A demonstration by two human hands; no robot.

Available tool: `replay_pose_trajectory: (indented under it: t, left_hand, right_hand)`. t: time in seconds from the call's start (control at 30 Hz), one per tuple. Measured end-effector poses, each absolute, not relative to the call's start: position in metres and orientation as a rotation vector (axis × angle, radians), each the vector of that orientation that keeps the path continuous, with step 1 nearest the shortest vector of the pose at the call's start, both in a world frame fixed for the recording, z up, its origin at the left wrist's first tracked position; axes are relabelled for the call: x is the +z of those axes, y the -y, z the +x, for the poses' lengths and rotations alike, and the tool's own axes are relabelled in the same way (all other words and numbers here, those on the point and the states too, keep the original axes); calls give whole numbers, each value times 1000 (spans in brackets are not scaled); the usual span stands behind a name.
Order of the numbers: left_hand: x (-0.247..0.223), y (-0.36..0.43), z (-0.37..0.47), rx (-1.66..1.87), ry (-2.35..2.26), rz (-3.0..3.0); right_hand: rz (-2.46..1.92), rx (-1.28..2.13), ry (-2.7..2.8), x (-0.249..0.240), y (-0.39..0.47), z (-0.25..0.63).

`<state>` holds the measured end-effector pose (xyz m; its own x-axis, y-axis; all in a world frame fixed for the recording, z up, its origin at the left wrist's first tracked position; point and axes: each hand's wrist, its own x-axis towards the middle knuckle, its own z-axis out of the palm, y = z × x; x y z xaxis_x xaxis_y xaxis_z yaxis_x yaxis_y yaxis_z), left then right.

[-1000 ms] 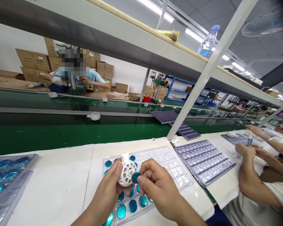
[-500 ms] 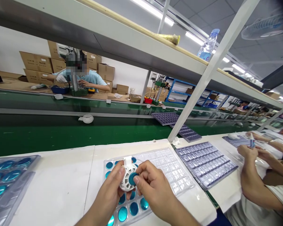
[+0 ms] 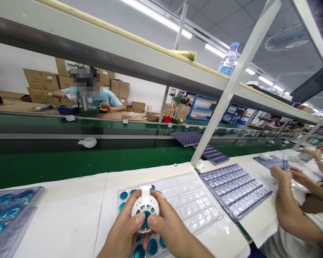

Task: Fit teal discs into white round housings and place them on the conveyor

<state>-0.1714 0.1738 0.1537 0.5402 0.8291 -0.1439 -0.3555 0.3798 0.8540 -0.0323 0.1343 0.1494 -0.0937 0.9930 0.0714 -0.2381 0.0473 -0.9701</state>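
Between my two hands is a small white fan housing [image 3: 150, 201] with a slotted round front and a tab at its top. My left hand [image 3: 126, 219] wraps its left side, and my right hand [image 3: 165, 218] wraps the right. Both thumbs press on a blue disc [image 3: 146, 215] that sits at the middle of the slotted front. Under my hands lies a clear plastic tray [image 3: 190, 195], with blue discs in its left pockets. My fingers behind the housing are mostly hidden.
Another tray with blue discs [image 3: 9, 211] lies at left. A stack of pocketed trays [image 3: 235, 190] is at right. Behind runs a green conveyor [image 3: 56, 161] carrying a white fan part [image 3: 88, 142]. A slanted post [image 3: 235, 82] rises to the shelf. A co-worker's arm [image 3: 288, 204] is at right.
My right hand has moved from holding the disc at the housing's side to gripping the housing. The disc is now centred under both thumbs. The conveyor's white fan part has shifted left.
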Motion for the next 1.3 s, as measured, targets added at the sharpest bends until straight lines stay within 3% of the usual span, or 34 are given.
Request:
replay_pose_trajectory:
  t: [0.33,0.67,1.03,1.3]
  left_hand:
    - [159,-170,-177,862,-772,791]
    - [159,-175,-185,922,-781,745]
    - [168,-169,-183,914,-507,1048]
    - [161,-175,-181,863,-792,690]
  right_hand:
    - [-934,943,1169,139,-141,-62]
    - [-786,1325,1147,161,-153,-52]
    - [-999,857,1358,150,-146,-51]
    - [-1002,1176,1243,138,-143,-39]
